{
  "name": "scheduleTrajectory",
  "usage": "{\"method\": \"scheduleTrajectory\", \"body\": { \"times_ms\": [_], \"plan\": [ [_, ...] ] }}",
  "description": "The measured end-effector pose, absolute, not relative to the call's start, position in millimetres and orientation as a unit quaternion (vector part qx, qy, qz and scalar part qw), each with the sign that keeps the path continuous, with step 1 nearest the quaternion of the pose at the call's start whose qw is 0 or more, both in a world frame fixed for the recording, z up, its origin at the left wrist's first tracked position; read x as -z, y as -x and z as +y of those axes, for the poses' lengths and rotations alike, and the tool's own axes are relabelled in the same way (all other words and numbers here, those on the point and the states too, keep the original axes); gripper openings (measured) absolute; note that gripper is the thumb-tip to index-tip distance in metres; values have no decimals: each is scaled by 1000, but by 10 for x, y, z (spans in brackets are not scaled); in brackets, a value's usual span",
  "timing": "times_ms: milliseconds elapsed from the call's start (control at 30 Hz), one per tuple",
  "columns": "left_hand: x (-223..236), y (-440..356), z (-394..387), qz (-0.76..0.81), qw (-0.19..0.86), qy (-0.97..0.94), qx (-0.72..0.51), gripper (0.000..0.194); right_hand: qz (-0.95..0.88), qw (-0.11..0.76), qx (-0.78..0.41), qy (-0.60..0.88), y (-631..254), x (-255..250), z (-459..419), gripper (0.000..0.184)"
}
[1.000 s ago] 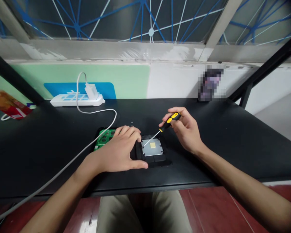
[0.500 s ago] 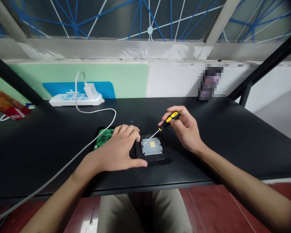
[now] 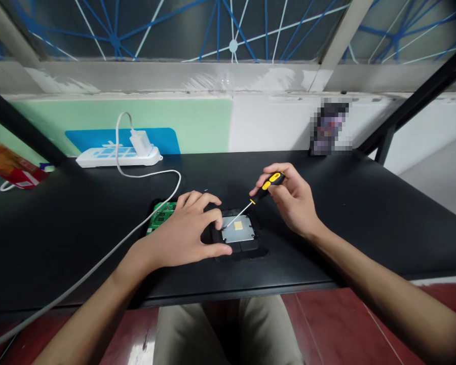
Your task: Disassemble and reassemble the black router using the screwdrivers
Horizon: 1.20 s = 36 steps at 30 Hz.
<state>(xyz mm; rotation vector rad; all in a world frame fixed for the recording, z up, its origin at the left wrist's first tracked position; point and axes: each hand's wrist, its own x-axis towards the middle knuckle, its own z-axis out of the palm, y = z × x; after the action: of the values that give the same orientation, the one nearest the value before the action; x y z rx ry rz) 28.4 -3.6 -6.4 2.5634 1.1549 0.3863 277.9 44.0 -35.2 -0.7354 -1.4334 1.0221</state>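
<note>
A screwdriver (image 3: 266, 186) with a black and yellow handle is held in my right hand (image 3: 289, 198), its shaft slanting down to the left. Its tip is at the left edge of a silver metal plate (image 3: 233, 234) with a cream square pad (image 3: 238, 225) on it. The plate sits in a black housing (image 3: 247, 247) lying on the table. My left hand (image 3: 188, 230) rests over the housing's left side, fingers spread, thumb along the near side and index fingertip bent down close to the screwdriver tip. Beneath its wrist side, a green circuit board (image 3: 160, 219) is partly hidden.
A white cable (image 3: 137, 223) crosses the table on the left, running over the circuit board from a charger (image 3: 140, 143) in a white power strip (image 3: 119, 158). A red and orange packet (image 3: 13, 165) lies far left. A blurred-out dark object (image 3: 330, 128) leans at the back wall.
My left index finger has moved onto the plate's left edge beside the screwdriver tip. My right hand and the screwdriver have shifted slightly up and right.
</note>
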Motion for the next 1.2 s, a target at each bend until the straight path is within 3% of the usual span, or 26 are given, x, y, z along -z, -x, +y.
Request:
{"method": "scheduleTrajectory", "body": {
  "times_ms": [1200],
  "plan": [
    [54,-273,-3,403,154,-891,-141,28,-639,574,-415,299,-2781,319,395,17]
  ]
}}
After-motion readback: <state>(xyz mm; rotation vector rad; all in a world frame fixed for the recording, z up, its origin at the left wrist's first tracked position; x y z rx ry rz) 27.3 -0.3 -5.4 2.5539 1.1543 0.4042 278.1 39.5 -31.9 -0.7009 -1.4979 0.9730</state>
